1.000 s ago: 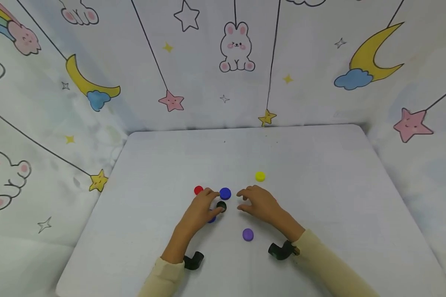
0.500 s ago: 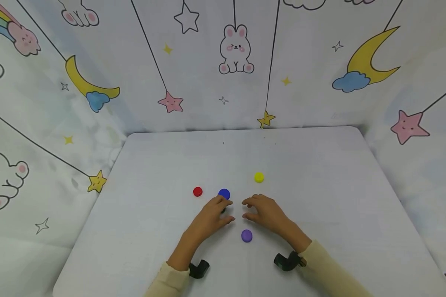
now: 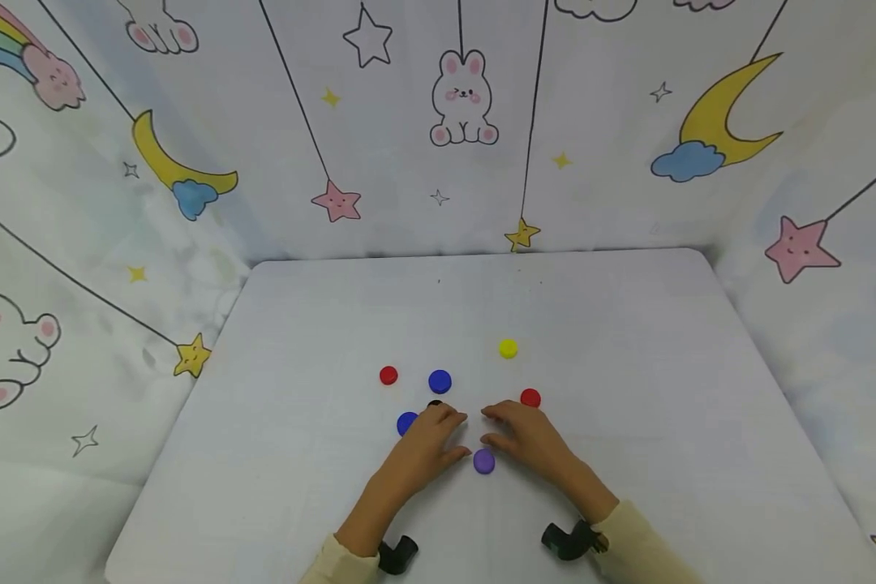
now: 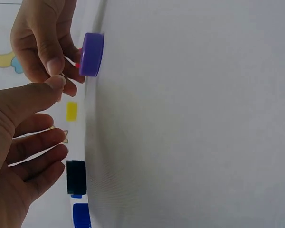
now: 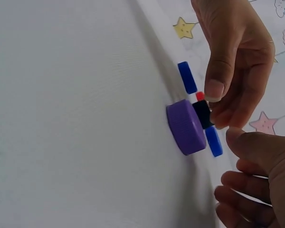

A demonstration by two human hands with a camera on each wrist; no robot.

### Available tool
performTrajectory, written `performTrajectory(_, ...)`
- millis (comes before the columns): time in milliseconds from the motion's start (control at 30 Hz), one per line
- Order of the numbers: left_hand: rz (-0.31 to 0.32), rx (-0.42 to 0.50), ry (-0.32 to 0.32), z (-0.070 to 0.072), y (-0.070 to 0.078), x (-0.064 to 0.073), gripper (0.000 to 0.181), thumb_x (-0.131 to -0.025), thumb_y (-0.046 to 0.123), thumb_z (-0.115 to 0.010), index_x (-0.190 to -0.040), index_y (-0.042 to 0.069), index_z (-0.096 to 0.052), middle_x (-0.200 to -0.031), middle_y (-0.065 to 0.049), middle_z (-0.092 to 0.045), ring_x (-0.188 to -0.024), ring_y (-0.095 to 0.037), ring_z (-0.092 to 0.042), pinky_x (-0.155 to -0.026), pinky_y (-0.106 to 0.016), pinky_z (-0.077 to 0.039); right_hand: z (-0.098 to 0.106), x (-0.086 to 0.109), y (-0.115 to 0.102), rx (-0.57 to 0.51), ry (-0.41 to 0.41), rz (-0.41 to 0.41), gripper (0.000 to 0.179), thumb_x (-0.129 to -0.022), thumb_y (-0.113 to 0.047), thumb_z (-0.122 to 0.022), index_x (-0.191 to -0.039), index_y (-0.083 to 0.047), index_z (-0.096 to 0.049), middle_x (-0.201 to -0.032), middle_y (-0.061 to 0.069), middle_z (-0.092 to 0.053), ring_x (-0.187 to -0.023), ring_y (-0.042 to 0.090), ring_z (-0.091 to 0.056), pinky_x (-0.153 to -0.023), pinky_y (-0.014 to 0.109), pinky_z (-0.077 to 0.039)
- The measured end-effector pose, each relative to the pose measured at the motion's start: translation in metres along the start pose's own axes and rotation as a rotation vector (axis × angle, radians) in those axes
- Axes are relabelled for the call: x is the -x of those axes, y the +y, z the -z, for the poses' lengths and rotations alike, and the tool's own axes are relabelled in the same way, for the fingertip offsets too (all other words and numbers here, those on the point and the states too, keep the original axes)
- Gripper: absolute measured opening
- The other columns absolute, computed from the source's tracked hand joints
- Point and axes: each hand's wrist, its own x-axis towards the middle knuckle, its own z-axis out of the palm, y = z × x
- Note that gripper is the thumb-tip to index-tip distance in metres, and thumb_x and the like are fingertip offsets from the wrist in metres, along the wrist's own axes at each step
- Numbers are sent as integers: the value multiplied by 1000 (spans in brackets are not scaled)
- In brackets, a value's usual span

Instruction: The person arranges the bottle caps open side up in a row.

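Small round bottle caps lie on the white table. A purple cap with a ribbed side (image 3: 484, 461) (image 5: 185, 127) sits just in front of the thumbs. My left hand (image 3: 427, 446) (image 4: 19, 152) hovers with loosely bent fingers and holds nothing; it partly covers a dark cap (image 3: 434, 403) (image 4: 76, 177) and a blue cap (image 3: 406, 422). Facing it, my right hand (image 3: 531, 438) (image 5: 266, 180) has its fingers loosely bent with nothing in them. Beyond it lies a red cap (image 3: 530, 397). The fingertips of both hands stand a small gap apart in the head view.
Farther back are another blue cap (image 3: 440, 381), a second red cap (image 3: 388, 375) and a yellow cap (image 3: 508, 348). The white table (image 3: 321, 316) ends at a cloth backdrop (image 3: 394, 146) printed with stars, moons and rabbits. Black curved pieces are worn at both wrists.
Both hands have moved closer to the person, the left also rightward. The red cap beyond the right hand and the nearer blue cap have come into view. The caps appear to lie where they were.
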Motion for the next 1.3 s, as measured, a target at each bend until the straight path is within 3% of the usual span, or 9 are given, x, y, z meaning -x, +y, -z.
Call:
performTrajectory(167, -37, -49, 43, -6, 1, 1, 48, -82, 37, -67, -122, 12, -57, -114, 1, -57, -108, -13, -52, -94, -27, -46, -4, 7, 4, 6, 39, 8, 41, -75, -31, -75, -112, -15, -64, -102, -7, -67, -93, 6, -60, -82, 27, -51)
performTrajectory(467, -86, -104, 128, -10, -1, 0, 43, -81, 34, -69, -116, 10, -60, -109, 0, -58, -104, -14, -53, -92, -27, -46, -5, 14, 1, 13, 3, -3, 46, -74, -33, -75, -115, -15, -63, -108, -6, -65, -102, 11, -58, -89, 32, -49)
performTrajectory(667, -92, -109, 100, -15, 4, 1, 39, -83, 33, -68, -115, 11, -61, -109, 1, -57, -104, -14, -51, -91, -26, -45, -5, 20, 2, 30, -8, 49, 49, -72, -32, -77, -116, -16, -62, -108, -6, -64, -102, 11, -58, -88, 32, -49)
performTrajectory(867, -102, -124, 116, -16, 5, 3, 37, -82, 31, -69, -112, 12, -64, -107, 2, -58, -104, -14, -51, -92, -27, -45, -4, 25, 5, 17, -12, 75, 50, -72, -31, -77, -116, -14, -63, -109, -5, -64, -103, 11, -58, -89, 33, -49)
performTrajectory(1300, -111, -23, 69, -17, 7, 11, 40, -79, 36, -71, -113, 14, -64, -111, 3, -58, -108, -13, -48, -95, -28, -43, -5, 32, 2, -5, -41, 90, 42, -74, -28, -76, -112, -16, -65, -103, -9, -62, -97, 6, -55, -85, 28, -49)
